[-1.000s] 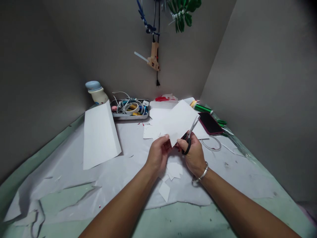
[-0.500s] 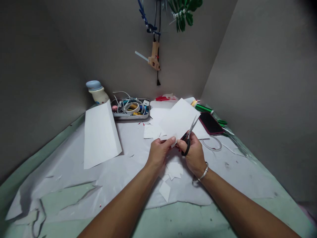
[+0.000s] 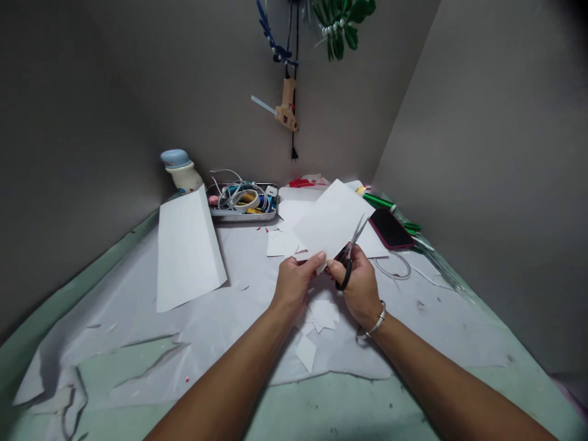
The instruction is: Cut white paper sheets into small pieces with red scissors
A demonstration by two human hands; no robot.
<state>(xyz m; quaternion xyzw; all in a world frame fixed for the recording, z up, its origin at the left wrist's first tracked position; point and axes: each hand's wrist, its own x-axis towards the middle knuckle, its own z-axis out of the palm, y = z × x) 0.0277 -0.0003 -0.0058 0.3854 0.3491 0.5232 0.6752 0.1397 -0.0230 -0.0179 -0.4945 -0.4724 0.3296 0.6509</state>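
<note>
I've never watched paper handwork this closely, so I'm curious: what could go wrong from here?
The scissors in the right hand have their blades slightly apart beside the white sheet, so a slip might nick its edge. The left hand pinches that sheet near the scissors, so its fingers could get caught if they stray between the blades. Small white pieces lie loose between the forearms and could be brushed aside.

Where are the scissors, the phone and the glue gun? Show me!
Scissors (image 3: 348,274): head view, on the black handle.
Phone (image 3: 391,228): head view, on its dark screen.
Glue gun (image 3: 287,109): head view, on its body.
</note>
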